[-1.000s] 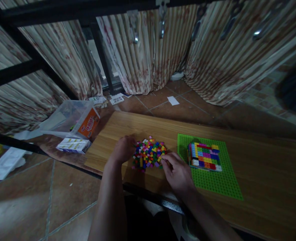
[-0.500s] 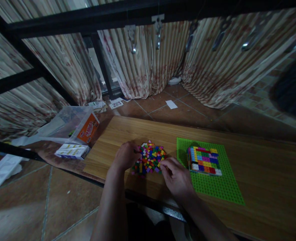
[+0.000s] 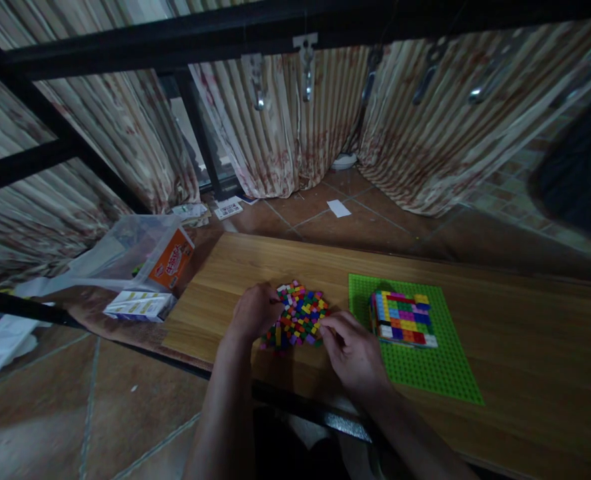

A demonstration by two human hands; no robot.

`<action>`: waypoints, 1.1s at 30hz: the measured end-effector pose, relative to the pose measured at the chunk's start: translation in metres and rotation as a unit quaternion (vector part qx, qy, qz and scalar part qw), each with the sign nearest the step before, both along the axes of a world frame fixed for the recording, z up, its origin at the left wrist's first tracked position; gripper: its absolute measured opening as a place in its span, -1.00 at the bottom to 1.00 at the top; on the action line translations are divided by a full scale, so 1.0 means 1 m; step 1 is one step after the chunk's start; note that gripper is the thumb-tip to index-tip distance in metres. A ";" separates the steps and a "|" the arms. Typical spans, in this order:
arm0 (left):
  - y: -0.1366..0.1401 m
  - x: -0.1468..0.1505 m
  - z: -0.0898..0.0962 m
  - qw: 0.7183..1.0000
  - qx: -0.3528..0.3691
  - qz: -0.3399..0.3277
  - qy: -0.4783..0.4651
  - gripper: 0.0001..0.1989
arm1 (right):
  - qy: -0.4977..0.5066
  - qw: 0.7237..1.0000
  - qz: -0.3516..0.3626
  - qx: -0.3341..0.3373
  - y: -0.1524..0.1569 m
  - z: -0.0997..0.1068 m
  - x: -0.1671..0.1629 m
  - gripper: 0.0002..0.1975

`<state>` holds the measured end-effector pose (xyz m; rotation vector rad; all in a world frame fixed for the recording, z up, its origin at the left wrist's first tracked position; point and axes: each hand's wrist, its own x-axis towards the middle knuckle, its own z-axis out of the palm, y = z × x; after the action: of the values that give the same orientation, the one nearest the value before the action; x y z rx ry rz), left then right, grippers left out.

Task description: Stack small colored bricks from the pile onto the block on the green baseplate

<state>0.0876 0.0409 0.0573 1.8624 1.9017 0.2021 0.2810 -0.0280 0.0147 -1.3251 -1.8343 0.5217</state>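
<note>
A loose pile of small colourful toy building bricks (image 3: 303, 315) lies on the wooden table between my two hands. At its left edge is my left hand (image 3: 256, 311), fingers curled in and touching the bricks; whatever the fingertips hold is hidden. My right hand (image 3: 354, 352) is at the pile's right edge, thumb and forefinger pinched together. Anything in that pinch is too small to make out. To the right, a green studded baseplate (image 3: 425, 373) carries a low block built of many-coloured bricks (image 3: 404, 316), with a few bricks raised at its far right corner.
The wooden table (image 3: 535, 353) runs off to the right. Beyond its left end are a clear plastic bin (image 3: 120, 247) with an orange label and a white box (image 3: 140, 304). Striped curtains (image 3: 295, 127) hang behind, with a paper sheet (image 3: 339, 209) on the tiled floor.
The whole view has shifted slightly. My left hand's fingers have moved a little at the pile's edge, while my right hand keeps its pinch in nearly the same place.
</note>
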 end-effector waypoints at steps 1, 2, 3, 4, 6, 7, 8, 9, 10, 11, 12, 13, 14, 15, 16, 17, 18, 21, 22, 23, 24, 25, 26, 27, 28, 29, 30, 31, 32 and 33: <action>0.001 0.002 0.002 1.000 0.015 0.009 -0.008 -0.82 | 0.002 1.000 -0.001 0.000 0.000 0.000 0.001 -0.83; 0.002 0.005 0.003 0.999 0.036 0.019 -0.016 -0.81 | 0.004 1.000 0.000 -0.001 0.001 0.000 0.001 -0.83; 0.004 0.008 0.004 0.997 0.061 0.026 -0.025 -0.79 | 0.004 1.000 0.001 -0.002 0.001 0.000 0.001 -0.83; 0.005 0.013 0.005 0.995 0.086 0.025 -0.034 -0.79 | 0.004 1.000 0.002 -0.003 0.001 0.000 0.002 -0.83; 0.008 0.024 0.005 0.991 0.126 -0.009 -0.046 -0.81 | 0.004 1.000 0.006 -0.003 0.000 0.000 0.002 -0.83; 0.008 0.030 0.003 0.988 0.139 -0.039 -0.047 -0.83 | 0.004 1.000 0.008 -0.002 -0.001 0.000 0.003 -0.83; 0.008 0.036 0.002 0.986 0.148 -0.068 -0.042 -0.84 | 0.003 1.000 0.010 -0.002 -0.002 0.000 0.003 -0.83; 0.008 0.042 0.000 0.983 0.155 -0.090 -0.032 -0.84 | 0.002 1.000 0.013 -0.002 -0.003 0.001 0.004 -0.83; 0.007 0.047 -0.003 0.982 0.161 -0.101 -0.017 -0.84 | 0.001 1.000 0.014 -0.002 -0.004 0.002 0.004 -0.83; 0.006 0.052 -0.005 0.981 0.166 -0.102 0.001 -0.84 | 0.001 1.000 0.016 -0.003 -0.004 0.003 0.005 -0.83; 0.005 0.056 -0.007 0.981 0.169 -0.095 0.019 -0.84 | 0.001 1.000 0.016 -0.004 -0.005 0.004 0.005 -0.83; 0.004 0.060 -0.008 0.981 0.170 -0.088 0.036 -0.83 | 0.002 1.000 0.015 -0.004 -0.006 0.005 0.006 -0.83; 0.003 0.062 -0.010 0.981 0.170 -0.080 0.050 -0.83 | 0.003 1.000 0.012 -0.004 -0.006 0.006 0.007 -0.83; 0.003 0.065 -0.011 0.980 0.170 -0.076 0.063 -0.82 | 0.005 1.000 0.011 -0.004 -0.007 0.007 0.008 -0.83; 0.003 0.066 -0.012 0.980 0.170 -0.073 0.074 -0.81 | 0.006 1.000 0.011 -0.005 -0.007 0.008 0.008 -0.83; 0.003 0.068 -0.012 0.979 0.169 -0.072 0.084 -0.80 | 0.006 1.000 0.012 -0.006 -0.008 0.009 0.009 -0.83; 0.003 0.069 -0.013 0.979 0.169 -0.071 0.094 -0.79 | 0.006 1.000 0.013 -0.007 -0.008 0.009 0.010 -0.83; 0.003 0.071 -0.012 0.976 0.171 -0.067 0.120 -0.78 | 0.005 1.000 0.015 -0.005 -0.009 0.010 0.012 -0.83; 0.003 0.071 -0.012 0.975 0.171 -0.067 0.126 -0.78 | 0.004 1.000 0.016 -0.003 -0.010 0.010 0.012 -0.83; 0.004 0.071 -0.011 0.975 0.170 -0.066 0.130 -0.78 | 0.002 1.000 0.016 -0.001 -0.010 0.011 0.013 -0.83; 0.004 0.071 -0.011 0.975 0.167 -0.066 0.134 -0.78 | -0.001 1.000 0.017 0.001 -0.011 0.011 0.013 -0.83; 0.005 0.071 -0.011 0.975 0.163 -0.066 0.136 -0.78 | -0.004 1.000 0.018 0.002 -0.011 0.011 0.014 -0.82; 0.005 0.071 -0.011 0.975 0.160 -0.067 0.137 -0.78 | -0.007 1.000 0.018 0.003 -0.012 0.011 0.014 -0.82; 0.006 0.070 -0.011 0.976 0.157 -0.067 0.136 -0.77 | -0.009 1.000 0.018 0.002 -0.012 0.011 0.015 -0.82; 0.007 0.070 -0.011 0.976 0.155 -0.068 0.135 -0.77 | -0.010 1.000 0.019 0.000 -0.012 0.011 0.015 -0.82; 0.008 0.069 -0.011 0.977 0.153 -0.069 0.132 -0.76 | -0.010 1.000 0.017 -0.001 -0.012 0.010 0.016 -0.82; 0.009 0.068 -0.012 0.978 0.152 -0.072 0.127 -0.75 | -0.010 1.000 0.016 -0.003 -0.012 0.010 0.016 -0.82; 0.011 0.067 -0.012 0.979 0.149 -0.074 0.121 -0.74 | -0.010 1.000 0.015 -0.003 -0.012 0.010 0.017 -0.81; 0.012 0.067 -0.012 0.980 0.145 -0.076 0.113 -0.74 | -0.011 1.000 0.013 -0.002 -0.012 0.010 0.017 -0.81; 0.013 0.066 -0.012 0.981 0.141 -0.077 0.106 -0.73 | -0.011 1.000 0.011 0.000 -0.012 0.009 0.017 -0.81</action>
<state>0.1536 0.0536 0.0450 2.2914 1.9367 0.2423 0.2984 -0.0400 0.0241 -1.3182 -1.8687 0.5201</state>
